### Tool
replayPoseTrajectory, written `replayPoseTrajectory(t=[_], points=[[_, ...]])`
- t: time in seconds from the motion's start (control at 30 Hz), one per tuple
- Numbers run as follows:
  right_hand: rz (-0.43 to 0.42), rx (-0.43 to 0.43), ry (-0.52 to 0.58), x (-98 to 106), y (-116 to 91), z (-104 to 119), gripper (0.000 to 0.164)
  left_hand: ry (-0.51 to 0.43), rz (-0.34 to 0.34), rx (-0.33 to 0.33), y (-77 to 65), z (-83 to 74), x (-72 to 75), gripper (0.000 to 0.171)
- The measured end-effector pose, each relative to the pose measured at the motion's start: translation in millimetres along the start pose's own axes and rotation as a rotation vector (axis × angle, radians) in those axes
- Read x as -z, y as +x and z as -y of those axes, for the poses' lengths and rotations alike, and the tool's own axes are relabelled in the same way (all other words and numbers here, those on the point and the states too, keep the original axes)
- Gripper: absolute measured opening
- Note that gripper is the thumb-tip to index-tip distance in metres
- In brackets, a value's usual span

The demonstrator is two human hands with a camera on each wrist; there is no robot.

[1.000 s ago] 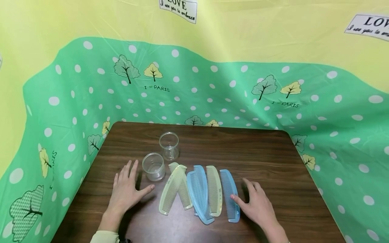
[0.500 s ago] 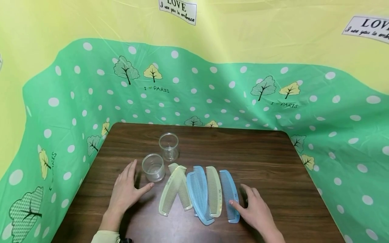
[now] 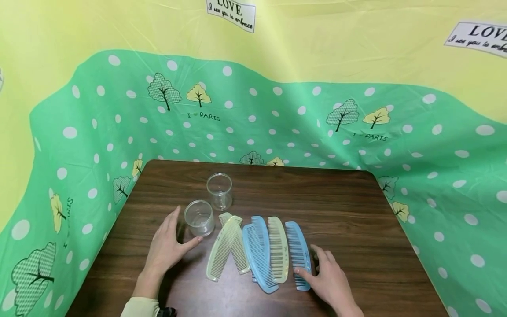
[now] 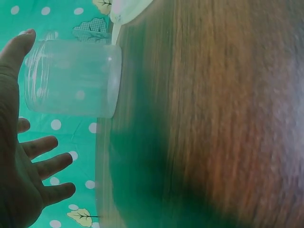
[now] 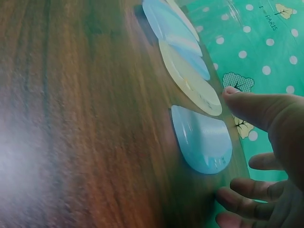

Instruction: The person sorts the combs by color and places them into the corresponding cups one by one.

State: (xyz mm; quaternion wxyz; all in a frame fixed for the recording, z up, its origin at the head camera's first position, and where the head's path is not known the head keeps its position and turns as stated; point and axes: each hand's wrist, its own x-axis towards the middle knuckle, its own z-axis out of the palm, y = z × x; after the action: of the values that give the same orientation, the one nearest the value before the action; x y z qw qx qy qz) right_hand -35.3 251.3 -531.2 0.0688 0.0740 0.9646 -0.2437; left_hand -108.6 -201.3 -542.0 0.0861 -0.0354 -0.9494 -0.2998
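My left hand point(image 3: 168, 246) is spread beside a clear glass cup point(image 3: 200, 219), fingers on its left and thumb in front. In the left wrist view a gap shows between most fingers and the cup point(image 4: 71, 78). On the right, my right hand point(image 3: 328, 279) is held over the edge of the outermost blue comb point(image 3: 298, 255). Its thumb hovers above the comb and the other fingers lie to its right; the right wrist view shows the comb point(image 5: 204, 142) flat on the table, ungripped. Left of it lie a pale green comb point(image 3: 278, 248) and overlapping blue combs point(image 3: 259, 255).
Behind the near cup stands a second clear glass cup point(image 3: 219, 192). Two pale green combs point(image 3: 222, 253) cross each other right of the near cup. Everything rests on a dark wooden table point(image 3: 317, 193). A green and yellow patterned cloth point(image 3: 277, 110) hangs around its back and sides.
My right hand has shifted down and slightly left, closer to the outermost blue comb. The left hand has barely moved. Cups and combs stay where they were.
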Motion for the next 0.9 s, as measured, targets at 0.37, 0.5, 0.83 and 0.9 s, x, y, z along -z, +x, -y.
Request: replayPoseTrajectory(t=[0.37, 0.5, 0.83, 0.9], points=[[0.015, -0.029, -0.021, -7.9, -4.6, 3.0, 0.105, -0.03, 0.007, 0.013, 4.5, -7.2, -2.5, 0.121], [0.022, -0.026, -0.028, -9.1, -5.0, 3.9, 0.108, -0.051, 0.019, 0.029, 6.2, -8.7, -5.3, 0.123], [0.053, -0.04, -0.026, -10.3, -4.3, 6.2, 0.099, -0.083, 0.035, 0.055, 11.4, -12.0, -11.6, 0.124], [0.049, -0.04, -0.019, -10.2, -4.0, 6.8, 0.099, -0.092, 0.038, 0.062, 11.9, -12.1, -12.7, 0.124]])
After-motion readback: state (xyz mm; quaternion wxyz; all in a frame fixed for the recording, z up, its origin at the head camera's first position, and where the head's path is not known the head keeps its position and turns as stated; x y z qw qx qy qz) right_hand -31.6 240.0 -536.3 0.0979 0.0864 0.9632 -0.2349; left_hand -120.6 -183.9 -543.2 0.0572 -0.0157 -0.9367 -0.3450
